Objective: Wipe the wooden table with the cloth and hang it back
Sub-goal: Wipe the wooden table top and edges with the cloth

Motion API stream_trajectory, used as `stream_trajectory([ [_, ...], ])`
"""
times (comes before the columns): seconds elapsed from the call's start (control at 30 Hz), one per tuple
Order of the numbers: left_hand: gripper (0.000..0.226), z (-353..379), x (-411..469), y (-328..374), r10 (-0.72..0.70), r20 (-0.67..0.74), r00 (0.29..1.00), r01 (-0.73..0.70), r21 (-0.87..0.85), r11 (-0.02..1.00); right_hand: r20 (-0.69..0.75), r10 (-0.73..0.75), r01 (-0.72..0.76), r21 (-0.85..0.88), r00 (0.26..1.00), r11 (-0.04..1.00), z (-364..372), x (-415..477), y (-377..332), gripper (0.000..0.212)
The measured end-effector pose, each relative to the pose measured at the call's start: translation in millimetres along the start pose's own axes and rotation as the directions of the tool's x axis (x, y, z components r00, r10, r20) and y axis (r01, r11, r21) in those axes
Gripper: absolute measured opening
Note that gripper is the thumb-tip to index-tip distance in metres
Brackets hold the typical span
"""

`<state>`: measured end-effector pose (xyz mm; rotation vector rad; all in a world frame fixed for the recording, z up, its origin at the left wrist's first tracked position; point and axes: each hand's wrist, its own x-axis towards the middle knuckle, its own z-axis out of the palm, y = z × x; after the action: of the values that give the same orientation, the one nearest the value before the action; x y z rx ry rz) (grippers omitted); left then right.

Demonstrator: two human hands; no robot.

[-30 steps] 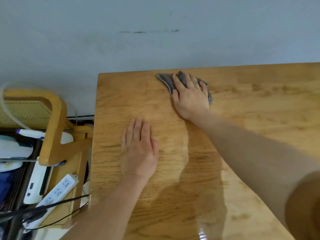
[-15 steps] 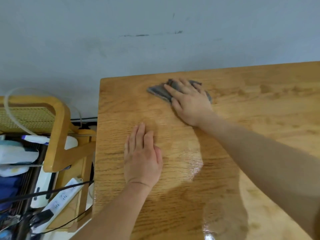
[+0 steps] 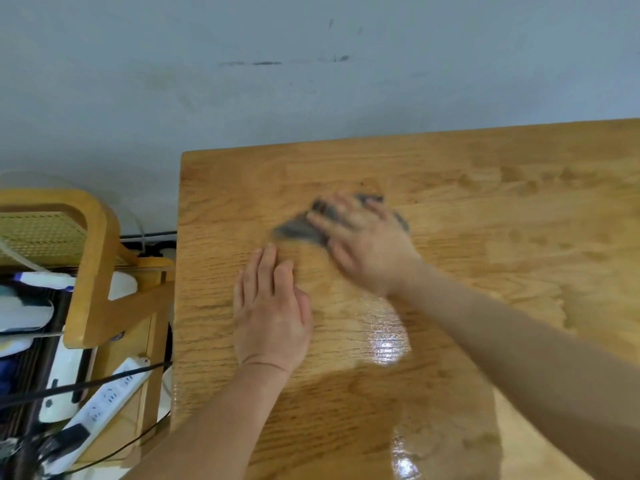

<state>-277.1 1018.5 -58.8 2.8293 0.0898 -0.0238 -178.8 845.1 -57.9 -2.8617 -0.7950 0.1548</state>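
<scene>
The wooden table (image 3: 502, 216) fills the right and lower part of the head view, with its left edge and far corner visible. A grey cloth (image 3: 298, 228) lies flat on it near the far left area, blurred by motion. My right hand (image 3: 367, 240) presses down on the cloth with fingers spread, covering most of it. My left hand (image 3: 270, 310) rests flat on the bare wood just below and left of the cloth, fingers straight and together. A wet sheen shows on the wood beside my left hand.
A grey wall (image 3: 311, 81) runs behind the table's far edge. Left of the table stands a wooden chair (image 3: 93, 271) with a woven seat. Below it lie a white power strip (image 3: 104, 403), black cables and white items.
My right hand has slid the cloth from near the far edge toward me and to the left. My left hand has stayed flat in place.
</scene>
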Motion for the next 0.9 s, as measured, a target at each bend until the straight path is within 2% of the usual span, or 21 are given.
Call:
stream_trajectory([
  [0.1, 0.038, 0, 0, 0, 0.001, -0.002, 1.0, -0.001, 0.02, 1.0, -0.084, 0.333, -0.332, 0.021, 0.939, 0.943, -11, 46, 59, 0.055],
  [0.17, 0.039, 1, 1, -1, -0.001, -0.012, 1.0, 0.001, 0.021, 1.0, -0.082, 0.424, -0.424, 0.017, 0.902, 0.906, -13, 70, 72, 0.052],
  [0.3, 0.039, 2, 2, -1, -0.013, -0.012, 1.0, 0.013, 0.024, 1.0, -0.104, 0.434, -0.43, 0.061, 0.895, 0.901, -7, 61, 43, 0.052],
  [0.43, 0.042, 0, -3, -1, -0.021, -0.012, 1.0, 0.021, -0.003, 1.0, -0.085, 0.297, -0.294, 0.048, 0.951, 0.955, 8, -56, -31, 0.052],
  [0.53, 0.043, 0, -1, 0, -0.024, -0.013, 1.0, 0.023, -0.013, 1.0, 0.013, 0.231, -0.232, 0.022, 0.973, 0.973, 18, -151, -82, 0.055],
  [0.63, 0.044, -2, -3, 3, -0.028, 0.004, 1.0, 0.028, -0.022, 0.999, 0.087, 0.088, -0.09, 0.022, 0.992, 0.996, 19, -181, -77, 0.056],
  [0.7, 0.046, -3, -1, 4, -0.03, 0.015, 0.999, 0.031, -0.027, 0.999, 0.056, 0.029, -0.03, 0.031, 0.998, 0.999, 14, -156, -54, 0.055],
  [0.77, 0.048, -4, 2, 4, -0.04, 0.016, 0.999, 0.041, -0.031, 0.999, -0.02, 0.117, -0.116, 0.033, 0.993, 0.993, 9, -102, -23, 0.054],
  [0.9, 0.046, -1, -1, 5, -0.039, 0.009, 0.999, 0.04, -0.017, 0.999, -0.068, 0.4, -0.397, 0.06, 0.914, 0.916, -4, 19, 18, 0.056],
])
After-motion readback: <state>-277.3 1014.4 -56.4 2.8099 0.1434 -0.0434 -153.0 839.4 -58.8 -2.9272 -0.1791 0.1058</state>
